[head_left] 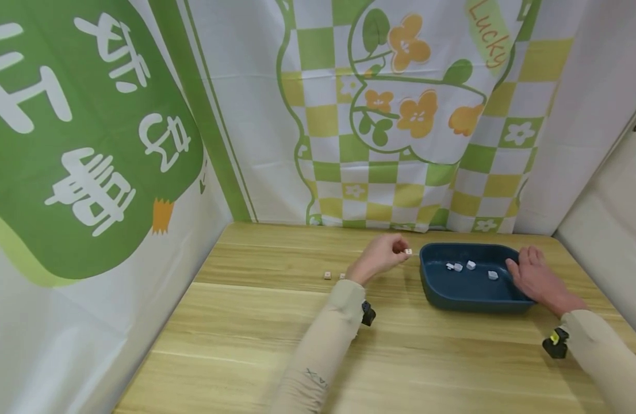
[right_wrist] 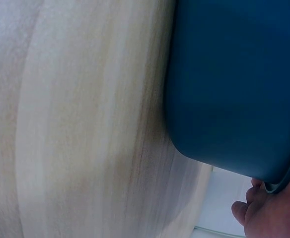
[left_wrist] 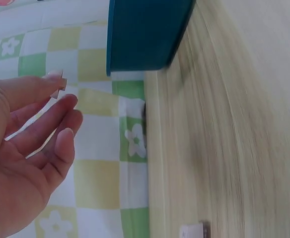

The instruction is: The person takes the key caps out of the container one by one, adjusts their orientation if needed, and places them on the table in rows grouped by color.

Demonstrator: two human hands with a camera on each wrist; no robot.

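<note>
Thumb and fingertips of my left hand pinch a small white cube with a dark mark on its face. The hand is just left of a dark blue plastic basin; in the left wrist view the cube is mostly covered by the fingertips. Several small white pieces lie scattered on the basin floor. At the basin's right end my right hand grips the rim, its thumb on the inner side. Two more small white cubes sit on the table left of the left hand, one partly hidden by the wrist.
The wood-grain table ends at a hanging cloth with green and yellow checks at the back. A green and white printed cloth hangs along the left, and a pale one on the right.
</note>
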